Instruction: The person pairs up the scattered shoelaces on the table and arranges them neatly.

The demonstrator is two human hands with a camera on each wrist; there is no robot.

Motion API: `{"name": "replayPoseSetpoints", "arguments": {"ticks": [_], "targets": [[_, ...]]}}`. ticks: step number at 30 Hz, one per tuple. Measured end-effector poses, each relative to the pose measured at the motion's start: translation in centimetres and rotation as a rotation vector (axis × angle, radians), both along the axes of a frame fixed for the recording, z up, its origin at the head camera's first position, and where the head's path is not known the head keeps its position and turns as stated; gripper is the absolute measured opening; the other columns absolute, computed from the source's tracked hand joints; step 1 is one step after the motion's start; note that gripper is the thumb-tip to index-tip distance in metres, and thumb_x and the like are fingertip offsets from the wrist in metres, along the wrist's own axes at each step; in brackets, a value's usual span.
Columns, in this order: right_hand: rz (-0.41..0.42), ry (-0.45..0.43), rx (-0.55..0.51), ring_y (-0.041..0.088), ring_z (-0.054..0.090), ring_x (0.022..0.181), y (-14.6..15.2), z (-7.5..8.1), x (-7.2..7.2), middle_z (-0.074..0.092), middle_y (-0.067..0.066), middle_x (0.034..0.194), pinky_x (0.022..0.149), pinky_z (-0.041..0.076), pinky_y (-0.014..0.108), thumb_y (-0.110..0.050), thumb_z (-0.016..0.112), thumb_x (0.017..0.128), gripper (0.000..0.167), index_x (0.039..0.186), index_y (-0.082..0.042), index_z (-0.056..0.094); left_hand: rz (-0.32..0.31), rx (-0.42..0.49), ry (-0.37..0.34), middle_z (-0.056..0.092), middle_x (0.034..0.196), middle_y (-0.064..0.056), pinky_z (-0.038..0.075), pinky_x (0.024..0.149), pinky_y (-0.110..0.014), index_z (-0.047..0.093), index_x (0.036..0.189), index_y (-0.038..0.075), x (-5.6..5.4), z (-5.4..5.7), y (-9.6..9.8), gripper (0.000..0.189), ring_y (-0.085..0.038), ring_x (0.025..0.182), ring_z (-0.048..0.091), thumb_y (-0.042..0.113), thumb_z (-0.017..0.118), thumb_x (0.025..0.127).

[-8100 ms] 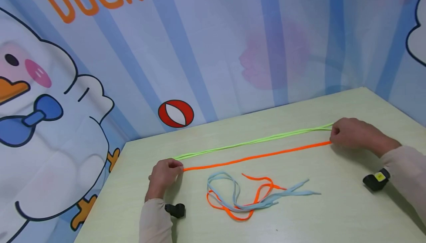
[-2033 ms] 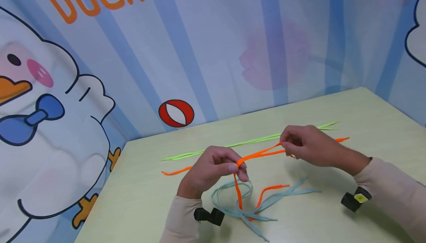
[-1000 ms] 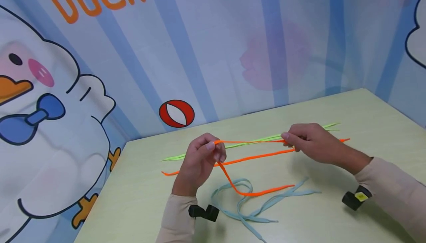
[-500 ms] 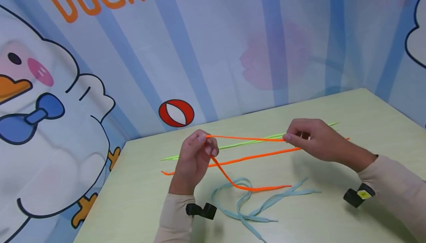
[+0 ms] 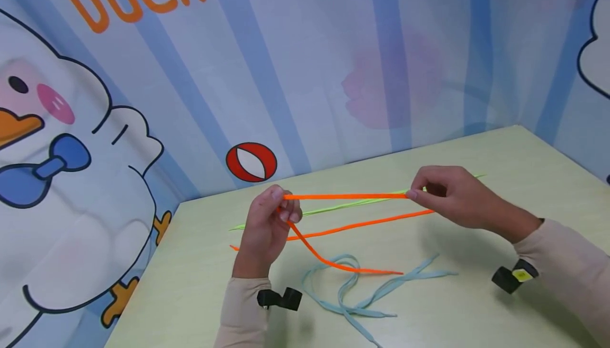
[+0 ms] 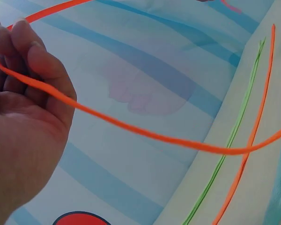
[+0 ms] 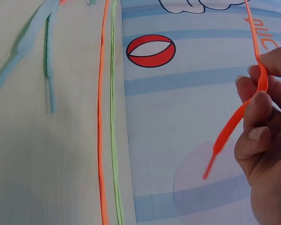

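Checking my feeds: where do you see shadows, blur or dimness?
Head view: soft shadows on the table below the right hand; right wrist view: the thin loose tip of the held orange lace looks slightly blurred; left wrist view: the left hand is partly shaded, darker than the backdrop behind it.

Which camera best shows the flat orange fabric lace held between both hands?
The head view: it shows the orange lace stretched between the left hand and right hand, plus its trailing end. The left wrist view shows it curving from the left hand out of frame; the right wrist view shows a tip beyond the right hand.
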State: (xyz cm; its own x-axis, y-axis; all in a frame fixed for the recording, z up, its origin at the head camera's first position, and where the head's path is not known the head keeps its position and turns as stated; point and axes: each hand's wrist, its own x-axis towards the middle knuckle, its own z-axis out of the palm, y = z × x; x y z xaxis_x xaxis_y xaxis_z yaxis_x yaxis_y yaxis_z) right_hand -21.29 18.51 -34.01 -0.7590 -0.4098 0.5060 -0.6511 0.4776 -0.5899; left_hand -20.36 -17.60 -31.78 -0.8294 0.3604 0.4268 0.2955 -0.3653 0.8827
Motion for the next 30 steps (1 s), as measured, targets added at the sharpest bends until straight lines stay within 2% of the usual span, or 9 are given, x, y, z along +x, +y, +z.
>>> {"name": "replayPoseSetpoints", "arguments": {"ticks": [7,12,19,25,30], "targets": [[-0.032,0.029,0.011,0.013,0.043,0.054,0.4,0.0,-0.3,0.045,-0.007,0.064,0.052,0.038,0.028,-0.014,0.068,0.096,0.015,0.091,-0.028,0.066,-0.003,0.038,0.026,0.052,0.069,0.002,0.045,0.074,-0.028,0.060,0.080,0.014,0.0,0.4,-0.7,0.035,-0.015,0.070,0.052,0.014,0.036,0.106],[-0.070,0.013,-0.009,0.015,0.046,0.055,0.6,-0.2,-0.5,0.050,-0.006,0.065,0.052,0.040,0.028,-0.018,0.068,0.097,0.010,0.090,-0.025,0.067,0.003,0.076,0.033,0.052,0.070,0.002,0.046,0.075,-0.028,0.063,0.082,0.014,0.0,0.6,-1.3,0.037,-0.014,0.071,0.054,0.014,0.035,0.106],[-0.104,-0.007,-0.037,0.016,0.051,0.058,0.8,-0.4,-0.5,0.061,-0.007,0.072,0.053,0.044,0.029,-0.019,0.065,0.099,0.009,0.090,-0.021,0.066,0.027,0.091,0.032,0.052,0.070,0.002,0.045,0.074,-0.028,0.061,0.080,0.014,0.0,0.7,-1.9,0.036,-0.014,0.071,0.054,0.014,0.036,0.106],[-0.146,0.034,-0.078,0.016,0.053,0.059,1.0,-0.4,-0.7,0.061,-0.006,0.072,0.052,0.044,0.029,-0.019,0.064,0.099,0.007,0.093,-0.018,0.066,0.047,0.096,0.024,0.052,0.069,0.003,0.044,0.074,-0.028,0.061,0.081,0.014,-0.2,0.7,-2.1,0.034,-0.013,0.072,0.054,0.016,0.039,0.106],[-0.173,0.034,-0.109,0.018,0.052,0.059,1.1,-0.5,-0.8,0.059,-0.003,0.071,0.052,0.043,0.029,-0.019,0.064,0.099,0.006,0.094,-0.016,0.066,0.086,0.107,0.008,0.053,0.069,0.003,0.045,0.073,-0.027,0.060,0.078,0.015,-0.4,0.4,-2.6,0.033,-0.013,0.071,0.053,0.018,0.042,0.106]]}}
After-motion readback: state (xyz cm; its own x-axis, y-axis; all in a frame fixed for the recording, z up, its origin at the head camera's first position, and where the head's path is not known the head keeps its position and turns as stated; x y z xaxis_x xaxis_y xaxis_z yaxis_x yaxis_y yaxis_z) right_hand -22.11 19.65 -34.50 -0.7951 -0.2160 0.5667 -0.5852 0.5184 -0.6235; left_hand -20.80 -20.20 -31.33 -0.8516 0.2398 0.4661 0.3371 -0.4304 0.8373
